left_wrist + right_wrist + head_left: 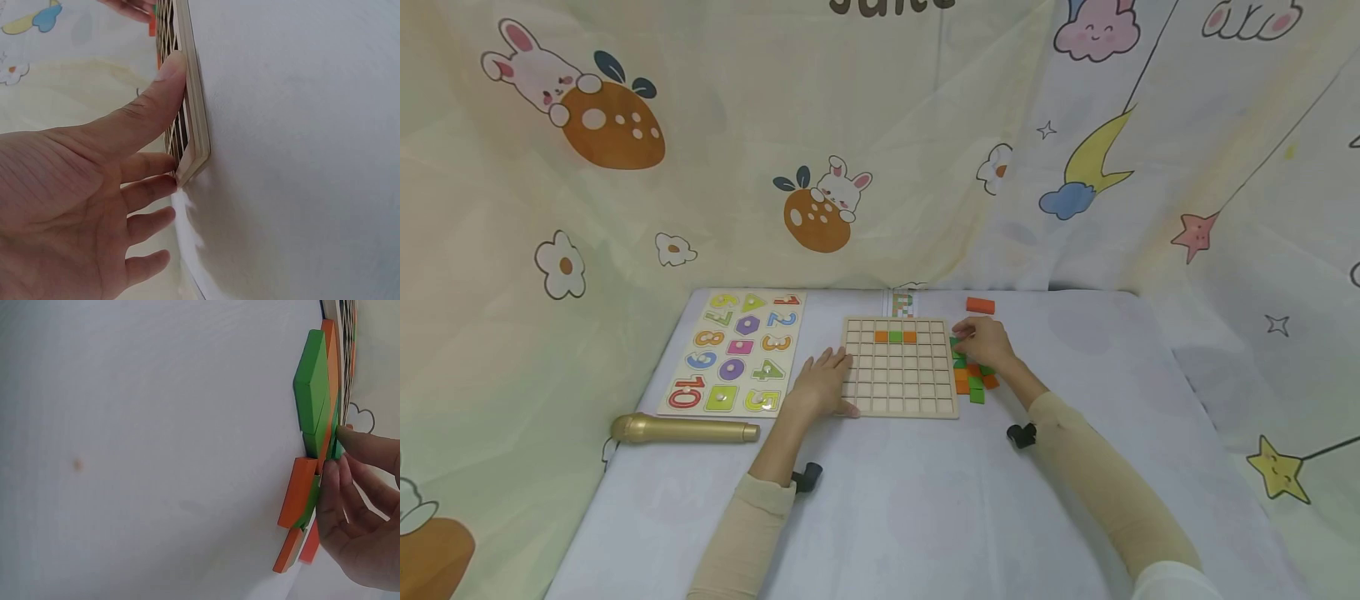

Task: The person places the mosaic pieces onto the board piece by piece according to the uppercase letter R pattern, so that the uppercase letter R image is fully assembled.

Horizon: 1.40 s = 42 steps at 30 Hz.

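A wooden grid board (900,376) lies on the table with an orange, a green and an orange tile (896,337) side by side in its upper part. My left hand (822,383) rests at the board's left edge. In the left wrist view its thumb (147,109) presses the board's rim while the other fingers (150,228) are loosely extended. At the right edge my right hand (987,344) pinches a green tile (338,449) between thumb and fingers. Beside the board lies a loose pile of orange and green tiles (976,384), partly behind that hand.
To the left lies a number-and-shape puzzle board (718,375), with a gold microphone (685,429) in front of it. A red-orange block (981,306) lies at the back right. A small card with a coloured pattern (903,304) is behind the grid board. Printed cloth (737,208) hangs around the table.
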Motion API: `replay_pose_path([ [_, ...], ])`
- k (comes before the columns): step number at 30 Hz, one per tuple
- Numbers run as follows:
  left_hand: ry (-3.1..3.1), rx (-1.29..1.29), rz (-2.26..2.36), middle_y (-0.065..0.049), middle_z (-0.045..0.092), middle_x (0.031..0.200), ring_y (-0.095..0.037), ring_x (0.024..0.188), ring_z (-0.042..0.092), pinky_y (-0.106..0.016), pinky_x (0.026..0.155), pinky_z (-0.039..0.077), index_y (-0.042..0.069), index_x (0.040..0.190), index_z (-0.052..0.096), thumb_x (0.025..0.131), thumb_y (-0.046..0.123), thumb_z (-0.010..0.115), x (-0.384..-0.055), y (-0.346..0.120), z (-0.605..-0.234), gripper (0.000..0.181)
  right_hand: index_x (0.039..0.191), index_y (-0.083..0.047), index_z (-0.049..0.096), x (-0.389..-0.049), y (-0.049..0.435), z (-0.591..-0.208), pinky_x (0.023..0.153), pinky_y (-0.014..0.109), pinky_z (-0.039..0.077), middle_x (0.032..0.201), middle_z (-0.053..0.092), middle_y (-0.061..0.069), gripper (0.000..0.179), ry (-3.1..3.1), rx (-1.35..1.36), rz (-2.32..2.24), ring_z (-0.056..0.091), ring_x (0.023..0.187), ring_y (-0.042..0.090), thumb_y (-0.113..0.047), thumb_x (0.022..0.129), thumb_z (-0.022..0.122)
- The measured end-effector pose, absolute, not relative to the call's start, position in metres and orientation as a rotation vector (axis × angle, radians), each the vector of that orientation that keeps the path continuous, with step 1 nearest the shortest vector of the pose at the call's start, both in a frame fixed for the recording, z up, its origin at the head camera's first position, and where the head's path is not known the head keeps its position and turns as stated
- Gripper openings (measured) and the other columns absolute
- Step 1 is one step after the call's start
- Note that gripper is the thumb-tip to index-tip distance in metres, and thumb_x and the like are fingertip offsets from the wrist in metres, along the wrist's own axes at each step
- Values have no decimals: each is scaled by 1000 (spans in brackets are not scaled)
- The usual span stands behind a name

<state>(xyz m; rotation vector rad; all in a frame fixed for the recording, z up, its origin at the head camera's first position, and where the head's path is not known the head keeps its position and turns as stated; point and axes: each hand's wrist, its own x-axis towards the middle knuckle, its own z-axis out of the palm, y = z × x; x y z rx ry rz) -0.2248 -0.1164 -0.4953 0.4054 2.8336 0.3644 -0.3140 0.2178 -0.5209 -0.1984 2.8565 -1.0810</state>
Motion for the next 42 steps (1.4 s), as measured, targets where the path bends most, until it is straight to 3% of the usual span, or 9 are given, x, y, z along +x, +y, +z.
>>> replay_pose_path([
  [8, 2842, 406, 358, -19, 30, 169, -41, 157, 22, -61, 127, 19, -1, 158, 40, 70, 41, 95, -227, -117, -500, 113, 119, -3, 75, -313, 219, -519, 78, 39, 58, 108, 76, 13, 31, 2858, -169, -1127, 71, 99, 30, -8, 88, 80],
  [17, 2844, 410, 355, -19, 29, 169, -40, 157, 22, -61, 127, 19, 0, 159, 39, 70, 43, 95, -225, -117, -498, 114, 117, -7, 76, -315, 221, -519, 85, 41, 54, 105, 76, 10, 27, 2862, -102, -1163, 66, 101, 30, -11, 91, 80],
  [26, 2839, 416, 352, -19, 28, 169, -40, 158, 21, -61, 127, 18, 1, 159, 39, 70, 43, 94, -226, -117, -498, 113, 117, -5, 77, -320, 214, -514, 77, 35, 52, 104, 77, 11, 29, 2840, -153, -1272, 67, 100, 30, -12, 90, 81],
  [34, 2831, 411, 352, -17, 27, 170, -39, 158, 20, -60, 128, 17, 1, 160, 37, 71, 43, 94, -227, -116, -500, 113, 113, -7, 77, -328, 200, -521, 86, 42, 57, 103, 76, 10, 24, 2808, -134, -1294, 68, 100, 28, -13, 90, 82],
  [42, 2829, 408, 341, -19, 27, 169, -40, 158, 21, -60, 127, 18, 0, 160, 37, 71, 43, 94, -226, -117, -498, 113, 111, -6, 78, -335, 183, -523, 78, 37, 57, 98, 75, 9, 21, 2802, -187, -1303, 66, 94, 26, -14, 92, 79],
])
